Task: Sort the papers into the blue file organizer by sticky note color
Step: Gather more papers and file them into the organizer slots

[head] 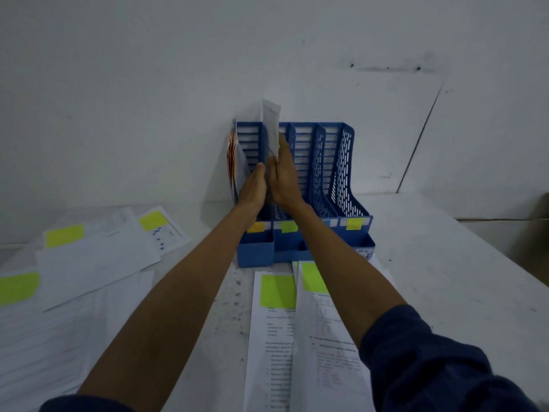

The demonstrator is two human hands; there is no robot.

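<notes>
The paper is standing up in the blue organizer, mid-frame. It looks like it's in the 2nd slot from the left, w/ its top poking out above the rim. The R hand is pinching the paper, thumb in front and straight fingers flat on its right side. The L hand is pressing on the paper's left side, right next to the R hand. Only its thumb is showing, so I can't tell how its fingers are lying. Both arms are reaching up from the bottom of the frame.

An orange sheet is leaning at the organizer's left edge; can't tell if it's inside a slot. 3 notes are sticking on the organizer's front: orange note, green note, yellow note.

Just below the organizer, 2 front papers are lying side by side & overlapping, each w/ a green sticky on top. At mid-left, the left pile is spreading out, some sheets w/ yellow stickies, one w/ green. All of it is sitting on a white table.
</notes>
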